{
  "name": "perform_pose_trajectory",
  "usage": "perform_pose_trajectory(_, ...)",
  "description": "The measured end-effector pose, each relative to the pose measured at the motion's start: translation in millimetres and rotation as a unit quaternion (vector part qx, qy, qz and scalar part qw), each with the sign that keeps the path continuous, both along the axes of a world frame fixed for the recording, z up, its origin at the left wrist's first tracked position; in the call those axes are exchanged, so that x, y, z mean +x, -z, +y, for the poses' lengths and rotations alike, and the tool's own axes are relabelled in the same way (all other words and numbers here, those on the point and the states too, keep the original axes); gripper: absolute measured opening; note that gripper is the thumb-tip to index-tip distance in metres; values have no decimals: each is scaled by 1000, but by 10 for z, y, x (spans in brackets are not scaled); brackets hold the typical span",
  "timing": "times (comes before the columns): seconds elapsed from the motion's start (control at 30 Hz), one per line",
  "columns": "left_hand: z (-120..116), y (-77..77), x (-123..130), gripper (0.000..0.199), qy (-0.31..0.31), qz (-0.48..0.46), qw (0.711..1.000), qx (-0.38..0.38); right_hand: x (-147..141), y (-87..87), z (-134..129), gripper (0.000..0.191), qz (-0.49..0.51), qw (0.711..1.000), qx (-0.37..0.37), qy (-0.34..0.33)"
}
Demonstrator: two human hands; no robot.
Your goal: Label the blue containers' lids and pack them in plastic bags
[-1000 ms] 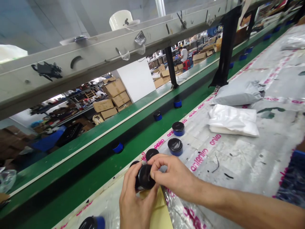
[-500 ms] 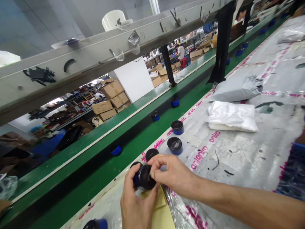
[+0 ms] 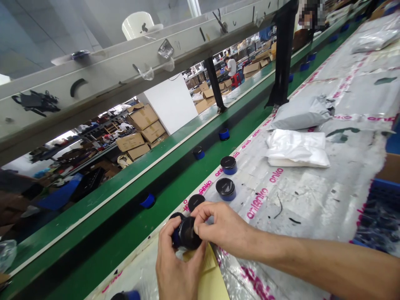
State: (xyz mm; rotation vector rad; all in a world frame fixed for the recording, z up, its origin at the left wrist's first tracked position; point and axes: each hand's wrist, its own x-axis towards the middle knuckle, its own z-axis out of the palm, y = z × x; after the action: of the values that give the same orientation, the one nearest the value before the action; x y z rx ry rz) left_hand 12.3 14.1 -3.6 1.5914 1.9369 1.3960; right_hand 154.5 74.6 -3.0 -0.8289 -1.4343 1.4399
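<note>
My left hand (image 3: 178,258) is wrapped round a round container with a black lid (image 3: 189,233), held tilted above the yellow sheets (image 3: 212,277). The fingers of my right hand (image 3: 215,223) are pinched together at the lid's right edge; whatever is between the fingertips is too small to make out. Right behind them a black-lidded container (image 3: 196,203) stands at the table edge. Two more blue containers with black lids, one nearer (image 3: 225,188) and one farther (image 3: 228,165), stand beyond it. Another (image 3: 126,295) shows at the bottom edge.
A green conveyor (image 3: 175,183) carries several blue containers along the left. White packets (image 3: 296,148) and a grey bag (image 3: 301,112) lie on the plastic-covered table (image 3: 312,200). A blue crate (image 3: 379,216) is at the right; a person (image 3: 231,66) is far back.
The view has shifted slightly, so the surroundings appear a little further left. Both hands keep nearly the same hold on the container, which looks slightly turned.
</note>
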Motion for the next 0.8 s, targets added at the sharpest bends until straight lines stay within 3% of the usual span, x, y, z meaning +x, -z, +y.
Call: perform_pose_trajectory(0.8, -1, 28, 4, 57, 2, 19, 1000, 14, 14, -32, -5, 10, -16, 1000, 2, 4)
